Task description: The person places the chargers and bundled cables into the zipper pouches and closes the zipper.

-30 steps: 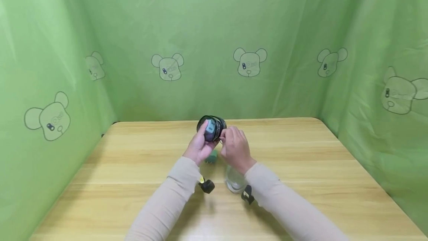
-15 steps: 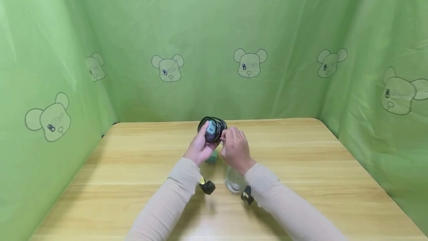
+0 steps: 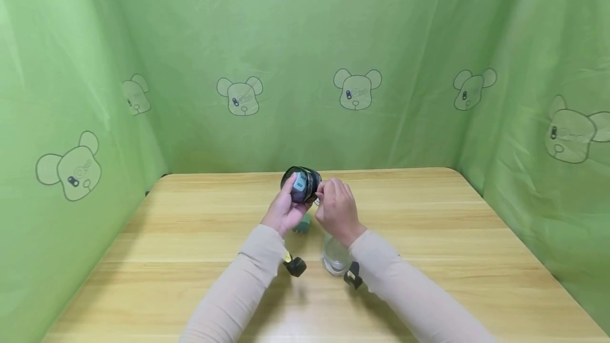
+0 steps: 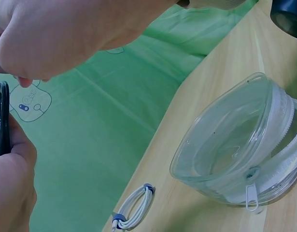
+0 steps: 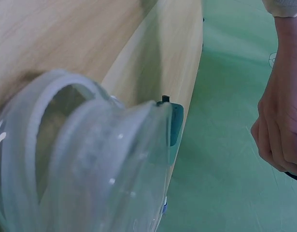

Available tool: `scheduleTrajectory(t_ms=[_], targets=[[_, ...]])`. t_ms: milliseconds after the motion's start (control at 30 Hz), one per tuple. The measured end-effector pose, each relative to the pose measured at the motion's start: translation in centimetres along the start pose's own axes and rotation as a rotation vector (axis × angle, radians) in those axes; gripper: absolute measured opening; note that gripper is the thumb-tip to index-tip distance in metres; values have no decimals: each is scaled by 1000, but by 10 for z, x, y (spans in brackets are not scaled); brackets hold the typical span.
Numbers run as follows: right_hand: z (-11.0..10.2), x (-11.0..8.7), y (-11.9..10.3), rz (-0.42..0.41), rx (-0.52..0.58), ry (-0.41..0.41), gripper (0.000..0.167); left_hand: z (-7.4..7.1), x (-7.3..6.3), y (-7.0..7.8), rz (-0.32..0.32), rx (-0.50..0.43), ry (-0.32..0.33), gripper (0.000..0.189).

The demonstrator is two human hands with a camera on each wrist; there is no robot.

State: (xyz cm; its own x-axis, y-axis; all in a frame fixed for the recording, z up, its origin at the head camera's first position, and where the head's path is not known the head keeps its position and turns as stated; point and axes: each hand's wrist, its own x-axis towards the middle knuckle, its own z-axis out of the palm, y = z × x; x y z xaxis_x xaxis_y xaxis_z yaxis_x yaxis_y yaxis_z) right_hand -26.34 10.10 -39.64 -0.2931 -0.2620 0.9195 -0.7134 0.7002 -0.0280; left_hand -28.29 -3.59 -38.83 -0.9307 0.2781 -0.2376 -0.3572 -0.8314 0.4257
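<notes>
Gripping the dark zip pouch [image 3: 307,187] above the counter [image 3: 190,226] toward 12 o'clock, the left hand [image 3: 282,210] clasps its 7 o'clock side; the right hand [image 3: 337,208] pinches its 4 o'clock edge. Probably light, slick, pliable: hold the rim.

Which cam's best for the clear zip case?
Left wrist: the clear zip case is nearly whole, zip pull visible. Head: small, partly hidden by the right hand. Right wrist: close, but blurred and cropped.

The dark case [image 4: 0,118] is cropped in left wrist view, underside apparently hidden.
</notes>
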Motion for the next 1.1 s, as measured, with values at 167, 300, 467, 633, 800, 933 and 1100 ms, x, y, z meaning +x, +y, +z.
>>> scheduleTrajectory(t_ms=[167,300,467,633,800,933,1100], targets=[[0,-1,1,3,-1,-3,20,-1,1,0,-10,-4,-4,67],[0,-1,3,6,-5,5,20,-1,1,0,-14,-7,-4,68],[0,-1,5,5,-10,17,17,0,1,0,-14,2,-12,68],[-1,0,4,10,-11,13,15,1,1,-2,-9,21,-17,66],[-1,1,4,23,-18,20,12,2,0,-2,-6,25,-11,67],[-1,1,4,26,-20,22,10,2,-1,-2,-10,24,-6,67],[-2,1,4,32,-15,7,11,3,-2,-2,-13,30,-16,67]])
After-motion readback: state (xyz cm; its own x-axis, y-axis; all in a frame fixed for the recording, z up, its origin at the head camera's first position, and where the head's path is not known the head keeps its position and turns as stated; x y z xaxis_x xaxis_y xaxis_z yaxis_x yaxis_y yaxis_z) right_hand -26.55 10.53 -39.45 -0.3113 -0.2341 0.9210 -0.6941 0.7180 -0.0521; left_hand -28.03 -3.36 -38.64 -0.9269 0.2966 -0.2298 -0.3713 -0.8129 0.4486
